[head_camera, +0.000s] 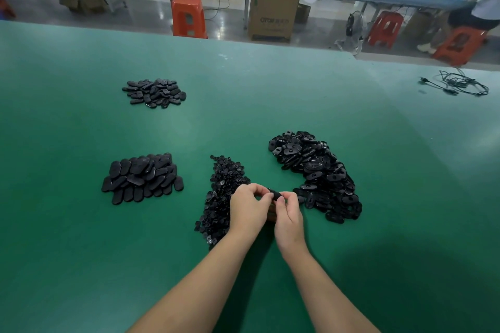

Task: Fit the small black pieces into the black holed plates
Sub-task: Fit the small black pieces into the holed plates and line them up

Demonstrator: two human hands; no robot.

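My left hand (247, 207) and my right hand (288, 213) meet over the green table (270, 94), both pinching one black plate (275, 194) between fingertips. Whether a small piece sits in it is hidden by my fingers. A heap of small black pieces (221, 192) lies just left of my hands. A large heap of black holed plates (316, 170) spreads out to the right.
A pile of solid black oval plates (142, 178) lies at the left, and a smaller black pile (155, 93) sits farther back. A tangled black cable (460, 84) rests at the far right. Beyond the table edge stand orange stools (188, 17) and a cardboard box (273, 12).
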